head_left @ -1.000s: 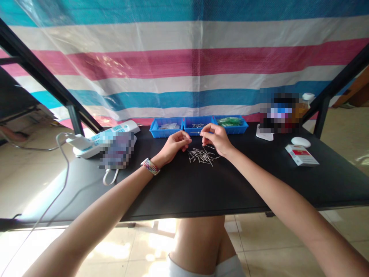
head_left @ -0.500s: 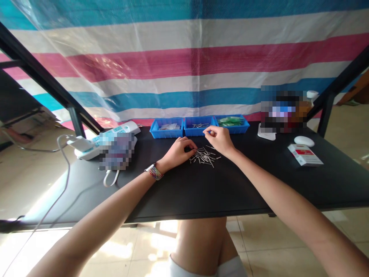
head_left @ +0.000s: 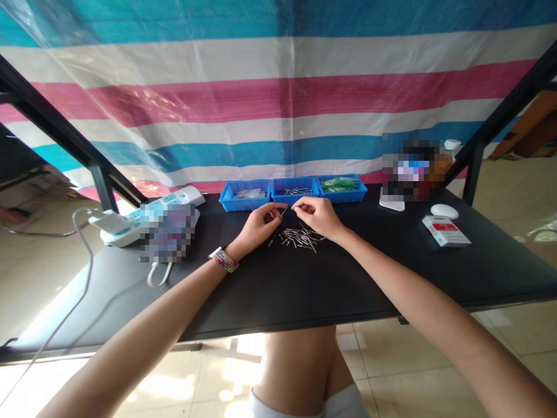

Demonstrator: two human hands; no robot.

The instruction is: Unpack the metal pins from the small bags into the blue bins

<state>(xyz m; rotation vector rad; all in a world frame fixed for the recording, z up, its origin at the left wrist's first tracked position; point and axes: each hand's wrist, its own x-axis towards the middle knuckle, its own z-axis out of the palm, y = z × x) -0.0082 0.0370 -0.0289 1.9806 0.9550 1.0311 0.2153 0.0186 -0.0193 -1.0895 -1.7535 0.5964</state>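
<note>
1. Above the middle of the table (head_left: pixel 282 296), the left hand (head_left: pixel 261 223) pinches a thin pin (head_left: pixel 285 211) between thumb and fingers, the pin slanting up from the grip.
2. Just beside it, the right hand (head_left: pixel 319 216) has its fingers bent inward, their tips near the pin; whether they hold anything, I cannot tell.
3. Below both hands, a loose heap (head_left: pixel 300 238) of similar metal pins lies on the table, pointing every way.
4. Behind the hands, three blue bins stand in a row: the left bin (head_left: pixel 246 204) holds clear packets (head_left: pixel 252 193), the middle bin (head_left: pixel 292 198) more pins, the right bin (head_left: pixel 342 196) green pieces (head_left: pixel 342 184).
5. Around the left wrist sits a multicoloured band (head_left: pixel 225 260).
6. Toward the table's left end lies a power strip (head_left: pixel 190 196) with a white plug (head_left: pixel 108 222) in it.
7. Toward the right end, a carton (head_left: pixel 446 231) lies just in front of a white oval object (head_left: pixel 444 211).
8. Behind everything hangs a striped sheet (head_left: pixel 217 104).
</note>
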